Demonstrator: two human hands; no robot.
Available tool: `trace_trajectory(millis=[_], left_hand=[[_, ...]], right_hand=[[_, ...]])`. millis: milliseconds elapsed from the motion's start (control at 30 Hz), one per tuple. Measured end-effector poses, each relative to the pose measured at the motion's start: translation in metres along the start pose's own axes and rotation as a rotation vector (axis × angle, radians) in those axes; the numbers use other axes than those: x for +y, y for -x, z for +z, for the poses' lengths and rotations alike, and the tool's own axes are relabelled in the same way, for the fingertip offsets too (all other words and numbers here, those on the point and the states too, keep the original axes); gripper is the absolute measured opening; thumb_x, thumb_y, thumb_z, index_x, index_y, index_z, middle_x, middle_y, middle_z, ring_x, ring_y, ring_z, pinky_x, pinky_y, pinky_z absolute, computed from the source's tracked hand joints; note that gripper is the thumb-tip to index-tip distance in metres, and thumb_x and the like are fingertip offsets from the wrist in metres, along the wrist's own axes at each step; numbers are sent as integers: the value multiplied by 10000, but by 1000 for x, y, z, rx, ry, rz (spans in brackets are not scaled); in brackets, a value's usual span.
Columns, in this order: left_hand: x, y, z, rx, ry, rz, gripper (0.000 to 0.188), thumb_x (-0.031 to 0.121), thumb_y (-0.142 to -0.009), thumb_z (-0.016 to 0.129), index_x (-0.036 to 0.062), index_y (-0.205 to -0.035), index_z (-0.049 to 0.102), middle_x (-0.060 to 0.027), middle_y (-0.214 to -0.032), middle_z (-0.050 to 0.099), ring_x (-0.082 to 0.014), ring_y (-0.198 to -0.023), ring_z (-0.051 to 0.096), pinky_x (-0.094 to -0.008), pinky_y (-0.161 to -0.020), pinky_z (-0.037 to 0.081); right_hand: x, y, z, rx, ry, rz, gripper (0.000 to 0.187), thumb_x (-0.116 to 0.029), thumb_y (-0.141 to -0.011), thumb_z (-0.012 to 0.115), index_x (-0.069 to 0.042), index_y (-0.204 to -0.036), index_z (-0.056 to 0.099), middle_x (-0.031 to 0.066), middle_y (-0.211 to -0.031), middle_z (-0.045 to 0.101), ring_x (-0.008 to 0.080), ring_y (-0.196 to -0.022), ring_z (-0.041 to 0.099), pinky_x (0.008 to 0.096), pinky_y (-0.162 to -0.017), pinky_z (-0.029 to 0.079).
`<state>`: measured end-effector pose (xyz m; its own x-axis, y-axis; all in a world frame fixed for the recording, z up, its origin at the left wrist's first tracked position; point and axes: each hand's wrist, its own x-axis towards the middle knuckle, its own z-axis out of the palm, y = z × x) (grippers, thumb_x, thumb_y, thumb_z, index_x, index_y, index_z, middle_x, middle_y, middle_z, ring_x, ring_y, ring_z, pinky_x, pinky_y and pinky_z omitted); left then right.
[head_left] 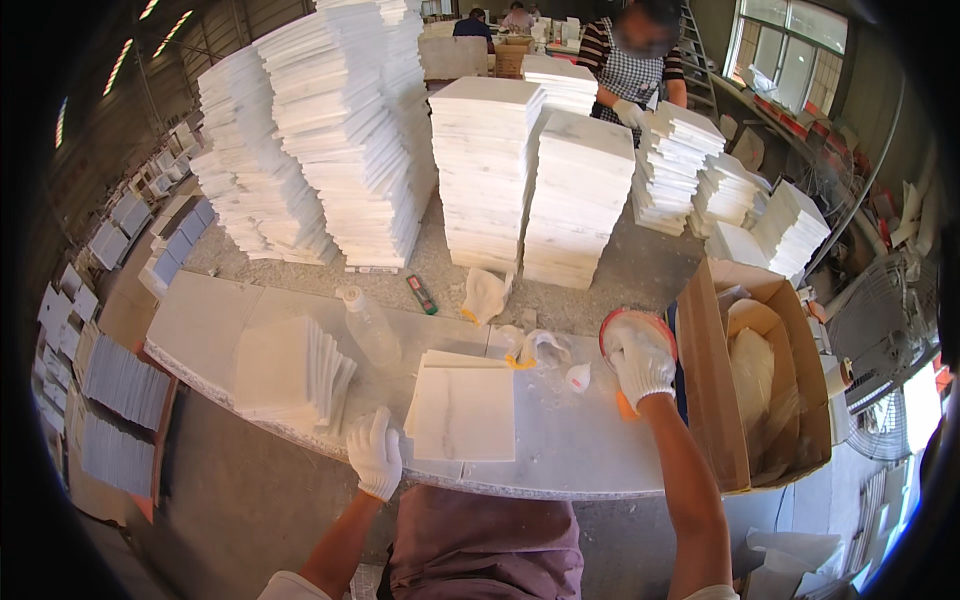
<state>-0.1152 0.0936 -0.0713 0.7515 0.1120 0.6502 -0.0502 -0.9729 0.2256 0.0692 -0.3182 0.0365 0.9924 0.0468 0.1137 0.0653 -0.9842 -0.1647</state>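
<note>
A small stack of white marble tiles (463,407) lies on the stone worktop (580,450) in front of me. My left hand (375,453), in a white glove, rests on the bench edge just left of that stack, fingers loosely curled with nothing in them. My right hand (640,358), also gloved, presses on a red-rimmed round pad (612,322) at the right of the bench, next to the open cardboard box (715,400).
A fanned pile of tiles (292,375), a clear plastic bottle (368,325), a spare glove (486,295) and a green marker (421,294) lie on the bench. Tall tile stacks (340,140) stand behind. Another person (640,60) handles tiles at the back. A fan (880,320) stands right.
</note>
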Motion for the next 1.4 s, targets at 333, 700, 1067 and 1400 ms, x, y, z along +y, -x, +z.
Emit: trace_trajectory(millis=[333,700,1067,1400], left_hand=[[6,-2,-4,10,5,-27,353,109,-875,594,71,-1226,605,-134,-1151,637,-376,-1090,575,-492,-922,444],[0,4,-1,31,47,-27,348,124,-902,581,69,-1244,609,-146,-1116,621,-372,-1067,576,-499,-914,443],[0,1,2,55,92,12,322,128,-890,593,86,-1207,625,-129,-1122,628,-361,-1073,579,-498,-918,440],[1,-6,-10,53,54,57,274,102,-849,611,86,-1122,629,-114,-1045,638,-359,-1018,578,-482,-890,452]], right_hand=[[27,-2,26,98,73,-50,178,-223,-889,575,-161,-956,727,142,-924,727,338,-834,703,477,-731,543],[5,35,-44,335,-202,93,258,-233,-936,539,-149,-1147,663,148,-1010,718,359,-901,701,484,-768,542],[-57,167,29,67,-2255,363,214,-105,-994,593,-99,-1205,561,8,-877,533,87,-684,426,212,-560,364],[-65,154,65,-40,-2302,416,219,-106,-1006,570,-71,-1222,564,33,-959,578,130,-806,553,236,-657,484]])
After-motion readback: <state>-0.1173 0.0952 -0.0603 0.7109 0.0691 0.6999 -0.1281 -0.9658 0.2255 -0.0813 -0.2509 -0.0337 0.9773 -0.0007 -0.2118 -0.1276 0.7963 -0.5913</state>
